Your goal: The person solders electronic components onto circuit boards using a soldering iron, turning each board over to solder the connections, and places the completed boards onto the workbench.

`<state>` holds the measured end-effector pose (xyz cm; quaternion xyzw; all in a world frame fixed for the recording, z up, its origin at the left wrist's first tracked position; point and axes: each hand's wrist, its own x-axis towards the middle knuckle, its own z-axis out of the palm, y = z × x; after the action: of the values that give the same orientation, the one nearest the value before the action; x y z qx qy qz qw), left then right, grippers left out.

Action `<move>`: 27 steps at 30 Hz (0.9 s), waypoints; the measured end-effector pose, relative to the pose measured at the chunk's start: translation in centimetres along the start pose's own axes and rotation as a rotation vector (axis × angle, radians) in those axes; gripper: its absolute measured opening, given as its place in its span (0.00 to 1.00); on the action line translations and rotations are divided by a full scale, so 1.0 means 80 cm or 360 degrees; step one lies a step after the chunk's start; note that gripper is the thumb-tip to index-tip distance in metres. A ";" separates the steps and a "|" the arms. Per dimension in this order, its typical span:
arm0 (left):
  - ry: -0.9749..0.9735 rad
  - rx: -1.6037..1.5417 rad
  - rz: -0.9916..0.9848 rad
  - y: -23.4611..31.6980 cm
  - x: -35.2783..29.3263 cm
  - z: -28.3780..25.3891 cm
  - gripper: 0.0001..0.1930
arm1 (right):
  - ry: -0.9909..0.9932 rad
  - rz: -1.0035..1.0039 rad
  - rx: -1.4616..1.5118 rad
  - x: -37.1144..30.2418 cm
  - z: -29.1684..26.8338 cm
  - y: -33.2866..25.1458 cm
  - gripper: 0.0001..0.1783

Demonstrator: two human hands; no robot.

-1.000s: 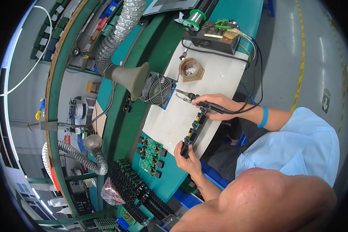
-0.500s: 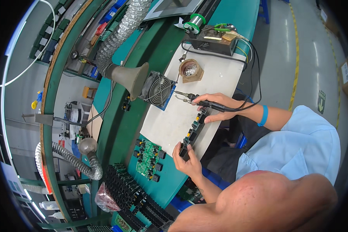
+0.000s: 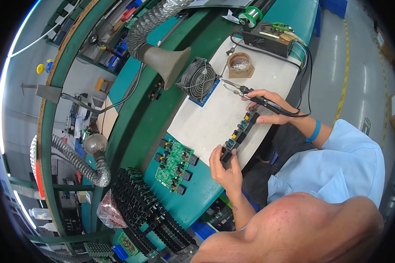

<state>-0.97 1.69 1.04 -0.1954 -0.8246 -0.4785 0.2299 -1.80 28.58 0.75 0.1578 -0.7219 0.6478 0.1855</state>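
A narrow circuit board (image 3: 240, 132) with black blocks and yellow and green parts is held lengthwise over the white mat. My left hand (image 3: 227, 170) grips its near left end between thumb and fingers. My right hand (image 3: 272, 107) is closed around a black soldering iron (image 3: 267, 104), and its thumb and fingertips also steady the board's other end. The iron's metal tip, with a thin bent guide beside it, points away from me towards a small fan (image 3: 199, 81). The tip is apart from the board. Fingers hide both ends of the board.
Beyond the hands stand a solder pot (image 3: 240, 65), a black soldering station (image 3: 267, 41) and a solder wire spool (image 3: 251, 16). A fume funnel (image 3: 166, 61) hangs by the fan. Green boards (image 3: 175, 164) and rows of black parts (image 3: 149, 210) lie at left. The iron's cable loops at right.
The whole view has shifted, so the bench things sit further right and higher. Both hands keep their holds on the board and soldering iron; the board shows more of its component side.
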 end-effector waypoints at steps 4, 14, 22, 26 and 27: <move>0.0036 0.0204 -0.0136 0.001 -0.012 -0.009 0.20 | -0.0064 -0.0014 0.0052 -0.009 0.008 0.006 0.43; 0.0095 0.0284 -0.0173 -0.015 0.009 0.006 0.26 | -0.0088 -0.0181 0.0201 0.004 0.002 0.039 0.43; 0.0033 0.0230 -0.0247 -0.012 -0.001 0.014 0.24 | -0.0158 0.0100 -0.0549 -0.009 -0.015 0.025 0.51; 0.0030 0.0276 -0.0145 -0.012 -0.002 0.018 0.24 | -0.0078 -0.0729 -0.0880 -0.009 -0.022 0.036 0.51; 0.0033 0.0292 -0.0142 -0.012 -0.002 0.016 0.24 | -0.0076 -0.0804 -0.0917 -0.012 -0.023 0.046 0.51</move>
<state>-1.62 2.33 -0.26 -0.1317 -0.8705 -0.4127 0.2336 -2.54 30.81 -2.74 0.2871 -0.8168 0.3485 0.3592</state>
